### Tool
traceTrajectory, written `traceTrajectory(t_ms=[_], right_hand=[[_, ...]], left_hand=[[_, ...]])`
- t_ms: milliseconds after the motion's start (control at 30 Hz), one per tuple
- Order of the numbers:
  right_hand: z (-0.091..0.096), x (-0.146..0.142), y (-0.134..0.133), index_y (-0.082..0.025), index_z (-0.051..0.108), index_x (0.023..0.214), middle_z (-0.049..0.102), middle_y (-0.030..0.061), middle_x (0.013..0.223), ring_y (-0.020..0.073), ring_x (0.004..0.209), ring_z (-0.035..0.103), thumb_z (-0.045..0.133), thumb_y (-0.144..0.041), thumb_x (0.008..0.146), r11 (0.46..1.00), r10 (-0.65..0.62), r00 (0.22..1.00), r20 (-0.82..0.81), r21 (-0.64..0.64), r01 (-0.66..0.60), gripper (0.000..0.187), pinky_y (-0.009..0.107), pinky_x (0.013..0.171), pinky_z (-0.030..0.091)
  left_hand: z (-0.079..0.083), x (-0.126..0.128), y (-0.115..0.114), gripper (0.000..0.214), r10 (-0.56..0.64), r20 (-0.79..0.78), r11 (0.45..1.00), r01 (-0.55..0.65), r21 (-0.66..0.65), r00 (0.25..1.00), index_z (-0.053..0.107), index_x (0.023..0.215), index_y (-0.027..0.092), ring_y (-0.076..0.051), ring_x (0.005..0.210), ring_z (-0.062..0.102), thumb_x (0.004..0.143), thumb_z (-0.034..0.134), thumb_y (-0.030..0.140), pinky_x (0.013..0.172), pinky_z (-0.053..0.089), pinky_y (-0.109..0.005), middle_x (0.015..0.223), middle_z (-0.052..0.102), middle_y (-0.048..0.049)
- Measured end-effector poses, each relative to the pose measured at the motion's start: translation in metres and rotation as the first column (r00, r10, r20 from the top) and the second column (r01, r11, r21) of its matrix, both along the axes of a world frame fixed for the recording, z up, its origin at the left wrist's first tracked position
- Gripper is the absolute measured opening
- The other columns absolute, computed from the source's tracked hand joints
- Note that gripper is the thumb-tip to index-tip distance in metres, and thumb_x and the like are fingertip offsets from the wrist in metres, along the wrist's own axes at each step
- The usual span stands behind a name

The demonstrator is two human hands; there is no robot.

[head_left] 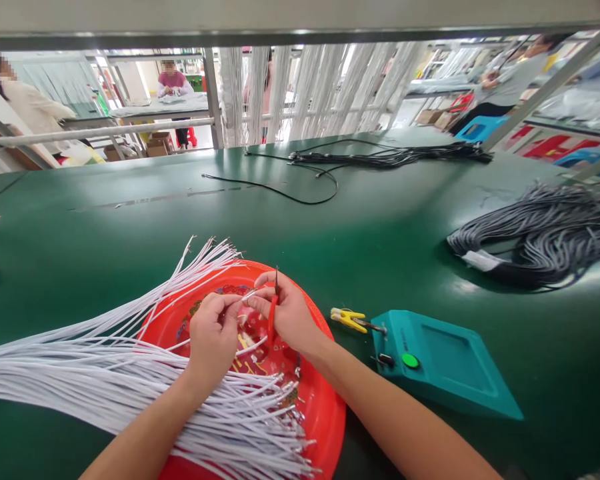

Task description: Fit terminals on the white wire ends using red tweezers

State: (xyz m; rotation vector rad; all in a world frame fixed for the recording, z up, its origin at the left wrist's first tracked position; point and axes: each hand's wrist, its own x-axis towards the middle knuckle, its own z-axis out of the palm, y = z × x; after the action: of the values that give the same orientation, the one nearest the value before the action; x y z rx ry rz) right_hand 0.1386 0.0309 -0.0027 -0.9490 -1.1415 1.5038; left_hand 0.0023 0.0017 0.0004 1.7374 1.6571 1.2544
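Note:
Over a red plastic basin (330, 427), my left hand (214, 333) pinches a white cable (253, 348) close to its end. My right hand (290, 313) meets it there, thumb and fingers closed around the stripped tip, and also carries small red-handled scissors (273, 313) with the blades pointing up. A thick bundle of white cables (105, 373) comes in from the left and lies across the basin, many stripped ends at its right side. A second, thinner group of cables (180, 283) rests on the basin's far rim.
Right of the basin sits a teal device (450, 360) with a green button and a yellow clip (349, 319). Black cables (395, 157) lie at the back of the green table (130, 220), a coiled grey bundle (540, 233) at right. A shelf beam (300, 17) crosses overhead; people sit beyond.

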Motion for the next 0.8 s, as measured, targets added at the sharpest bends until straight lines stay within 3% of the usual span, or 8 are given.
traceTrajectory(t_ms=[67, 167, 333, 500, 633, 800], right_hand=[[-0.002, 0.001, 0.003, -0.021, 0.045, 0.086, 0.050, -0.0075, 0.054, 0.0078, 0.045, 0.043, 0.074, -0.028, 0.059, 0.977, 0.102, 0.976, -0.191, -0.166, -0.135, 0.040, 0.019, 0.044, 0.034], [-0.008, 0.000, 0.005, -0.020, 0.045, 0.086, 0.047, -0.0089, 0.050, 0.0062, 0.041, 0.038, 0.076, -0.029, 0.057, 0.939, 0.152, 0.937, -0.313, -0.250, -0.236, 0.043, 0.019, 0.042, 0.032], [-0.012, -0.002, 0.004, -0.017, 0.049, 0.080, 0.052, -0.0052, 0.057, 0.0091, 0.051, 0.047, 0.072, -0.024, 0.060, 0.984, 0.159, 0.987, -0.001, -0.084, -0.158, 0.032, 0.022, 0.050, 0.037], [-0.010, 0.002, 0.003, -0.018, 0.049, 0.082, 0.044, -0.0067, 0.056, 0.0090, 0.050, 0.039, 0.060, -0.023, 0.070, 0.988, 0.069, 0.964, 0.255, 0.113, -0.100, 0.016, 0.022, 0.049, 0.033], [-0.009, 0.004, 0.000, -0.019, 0.050, 0.082, 0.049, -0.0048, 0.061, 0.0099, 0.054, 0.041, 0.059, -0.023, 0.073, 0.956, 0.090, 0.914, 0.395, 0.224, -0.191, 0.013, 0.022, 0.051, 0.034], [-0.009, 0.003, -0.003, -0.019, 0.047, 0.075, 0.052, -0.0034, 0.064, 0.0108, 0.057, 0.044, 0.056, -0.025, 0.077, 0.926, 0.116, 0.869, 0.481, 0.263, -0.269, 0.011, 0.023, 0.053, 0.034]], left_hand=[[-0.001, 0.000, 0.001, 0.015, -0.011, 0.045, 1.000, 0.012, -0.008, 0.999, 0.064, 0.077, 0.018, -0.013, 0.063, 0.054, 0.080, 0.052, 0.025, 0.060, 0.042, -0.024, 0.068, 0.058, -0.0008], [-0.002, 0.001, 0.002, 0.015, -0.014, 0.155, 0.998, 0.024, -0.065, 0.988, 0.064, 0.076, 0.018, -0.012, 0.060, 0.053, 0.079, 0.053, 0.027, 0.056, 0.042, -0.023, 0.065, 0.058, -0.0001], [0.000, 0.002, 0.004, 0.016, 0.006, 0.287, 0.991, 0.032, -0.128, 0.958, 0.064, 0.077, 0.016, -0.011, 0.057, 0.053, 0.076, 0.057, 0.031, 0.053, 0.042, -0.022, 0.064, 0.059, 0.0001], [0.005, 0.000, 0.004, 0.021, 0.006, 0.301, 0.989, 0.039, -0.143, 0.953, 0.066, 0.088, 0.016, -0.013, 0.065, 0.057, 0.077, 0.056, 0.032, 0.058, 0.045, -0.023, 0.074, 0.064, -0.0025], [0.004, -0.001, 0.004, 0.020, -0.027, 0.270, 0.993, 0.058, -0.105, 0.963, 0.067, 0.083, 0.016, -0.014, 0.070, 0.059, 0.078, 0.055, 0.031, 0.066, 0.047, -0.025, 0.075, 0.065, -0.0030], [0.003, -0.001, 0.005, 0.016, -0.051, 0.252, 0.991, 0.081, -0.110, 0.966, 0.067, 0.080, 0.017, -0.015, 0.074, 0.060, 0.077, 0.058, 0.030, 0.068, 0.048, -0.025, 0.079, 0.066, -0.0035]])
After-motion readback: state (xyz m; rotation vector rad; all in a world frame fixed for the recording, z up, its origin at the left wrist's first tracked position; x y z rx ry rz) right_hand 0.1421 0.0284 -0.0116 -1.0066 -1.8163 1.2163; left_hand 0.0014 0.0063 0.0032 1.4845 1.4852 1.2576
